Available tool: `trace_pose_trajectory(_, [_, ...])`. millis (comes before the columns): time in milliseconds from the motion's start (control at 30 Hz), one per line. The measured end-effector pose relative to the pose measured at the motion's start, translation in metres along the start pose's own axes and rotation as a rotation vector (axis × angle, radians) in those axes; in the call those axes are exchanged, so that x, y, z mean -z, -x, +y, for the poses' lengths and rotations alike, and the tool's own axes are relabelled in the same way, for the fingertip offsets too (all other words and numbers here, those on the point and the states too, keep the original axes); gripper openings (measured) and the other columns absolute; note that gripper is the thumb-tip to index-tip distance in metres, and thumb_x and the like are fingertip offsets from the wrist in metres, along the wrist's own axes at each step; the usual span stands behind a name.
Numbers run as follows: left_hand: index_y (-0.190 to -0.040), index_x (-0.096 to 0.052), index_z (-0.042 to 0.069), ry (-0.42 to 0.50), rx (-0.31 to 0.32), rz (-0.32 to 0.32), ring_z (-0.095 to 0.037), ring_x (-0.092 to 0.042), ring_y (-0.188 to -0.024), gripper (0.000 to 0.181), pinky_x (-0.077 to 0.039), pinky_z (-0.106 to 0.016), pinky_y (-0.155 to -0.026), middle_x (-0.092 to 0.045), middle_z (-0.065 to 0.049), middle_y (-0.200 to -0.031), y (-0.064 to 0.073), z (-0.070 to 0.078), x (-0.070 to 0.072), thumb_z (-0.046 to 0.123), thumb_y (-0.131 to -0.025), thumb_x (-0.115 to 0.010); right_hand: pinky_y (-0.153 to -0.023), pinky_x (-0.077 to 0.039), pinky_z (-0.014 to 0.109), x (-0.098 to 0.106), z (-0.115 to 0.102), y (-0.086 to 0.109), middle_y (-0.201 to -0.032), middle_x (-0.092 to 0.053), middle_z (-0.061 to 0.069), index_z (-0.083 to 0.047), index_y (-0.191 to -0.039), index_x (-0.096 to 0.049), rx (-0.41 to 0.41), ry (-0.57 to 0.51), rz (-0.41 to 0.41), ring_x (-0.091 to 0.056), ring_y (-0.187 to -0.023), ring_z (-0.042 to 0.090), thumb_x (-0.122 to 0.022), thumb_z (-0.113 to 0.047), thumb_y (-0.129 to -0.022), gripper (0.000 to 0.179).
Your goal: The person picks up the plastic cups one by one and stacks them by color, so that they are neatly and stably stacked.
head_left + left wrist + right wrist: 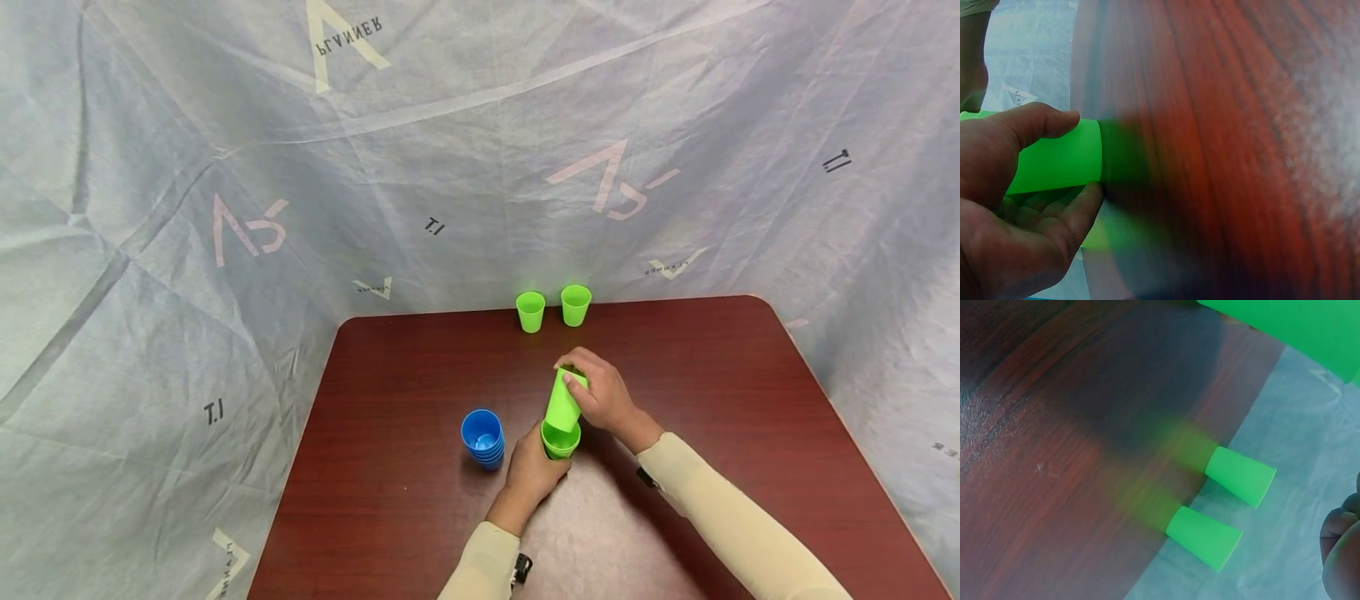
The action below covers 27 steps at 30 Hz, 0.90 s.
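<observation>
My left hand [534, 468] holds a green plastic cup [561, 448] upright low at the table, its mouth facing up. In the left wrist view the thumb and fingers wrap the side of this green cup [1063, 159], its base close to the wood. Above it, my right hand [606, 393] grips another green cup [564, 406], tilted, with its lower end right at the lower cup's mouth. Part of that upper cup [1300, 328] fills the top corner of the right wrist view, where curled fingertips [1341, 550] show at the edge.
A stack of blue cups [482, 437] stands left of my left hand. Two green cups, one on the left [530, 312] and one on the right [576, 306], stand at the back edge of the dark red wooden table [390, 375]. A printed grey sheet [480, 167] hangs behind.
</observation>
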<state>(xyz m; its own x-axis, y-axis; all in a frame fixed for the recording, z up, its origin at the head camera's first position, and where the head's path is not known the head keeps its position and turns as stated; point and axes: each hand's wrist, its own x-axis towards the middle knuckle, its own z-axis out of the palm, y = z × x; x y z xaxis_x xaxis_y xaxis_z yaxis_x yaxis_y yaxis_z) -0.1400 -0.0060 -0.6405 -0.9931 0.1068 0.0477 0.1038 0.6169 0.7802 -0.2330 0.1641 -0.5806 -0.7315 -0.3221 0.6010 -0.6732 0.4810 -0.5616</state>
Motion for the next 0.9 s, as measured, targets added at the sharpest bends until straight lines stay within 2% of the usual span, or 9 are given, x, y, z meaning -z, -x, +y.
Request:
trace_pose_trajectory(167, [-0.132, -0.064, 0.011, -0.003, -0.006, -0.002, -0.019, -0.071, -0.096, 0.065, -0.059, -0.037, -0.086, -0.078, -0.006, -0.110, 0.000, 0.000, -0.001, 0.004, -0.072, -0.088, -0.079, -0.055, 0.038, 0.000, -0.001, 0.001, -0.102, -0.068, 0.000, -0.012, -0.108, -0.072, 0.000, -0.030, -0.020, -0.063, -0.091, 0.014, -0.062, -0.018, -0.092, 0.019])
trace_pose_trajectory(367, [-0.129, -0.065, 0.011, 0.001, -0.021, -0.002, -0.017, -0.070, -0.095, 0.061, -0.058, -0.036, -0.085, -0.078, -0.006, -0.108, 0.000, 0.000, 0.000, 0.003, -0.073, -0.087, -0.079, -0.055, 0.038, -0.001, -0.004, 0.002, -0.102, -0.067, -0.002, -0.014, -0.107, -0.072, 0.010, -0.052, -0.043, -0.063, -0.093, 0.012, -0.064, -0.024, -0.089, 0.022])
trace_pose_trajectory(533, [-0.129, -0.065, 0.010, -0.002, -0.036, 0.004, -0.018, -0.071, -0.094, 0.060, -0.058, -0.036, -0.084, -0.078, -0.007, -0.107, 0.000, -0.001, 0.000, 0.003, -0.073, -0.086, -0.078, -0.054, 0.035, -0.006, -0.005, 0.005, -0.102, -0.065, -0.003, -0.017, -0.106, -0.071, 0.051, -0.075, -0.063, -0.061, -0.091, 0.011, -0.067, -0.025, -0.086, 0.023])
trace_pose_trajectory(700, [-0.126, -0.066, 0.009, -0.008, -0.014, -0.006, -0.019, -0.071, -0.095, 0.054, -0.058, -0.037, -0.084, -0.078, -0.008, -0.108, 0.000, -0.001, 0.000, 0.007, -0.076, -0.086, -0.075, -0.054, 0.035, -0.010, -0.011, 0.009, -0.104, -0.064, -0.002, -0.016, -0.107, -0.070, 0.078, -0.065, -0.104, -0.060, -0.090, 0.010, -0.068, -0.026, -0.085, 0.024])
trace_pose_trajectory(900, [-0.122, -0.066, 0.008, -0.009, 0.003, -0.019, -0.016, -0.068, -0.091, 0.051, -0.056, -0.036, -0.081, -0.077, -0.007, -0.106, 0.001, -0.001, 0.001, 0.008, -0.075, -0.086, -0.069, -0.052, 0.031, -0.010, -0.016, 0.011, -0.105, -0.062, -0.002, -0.017, -0.106, -0.070, 0.094, -0.051, -0.108, -0.059, -0.085, 0.011, -0.068, -0.027, -0.080, 0.027])
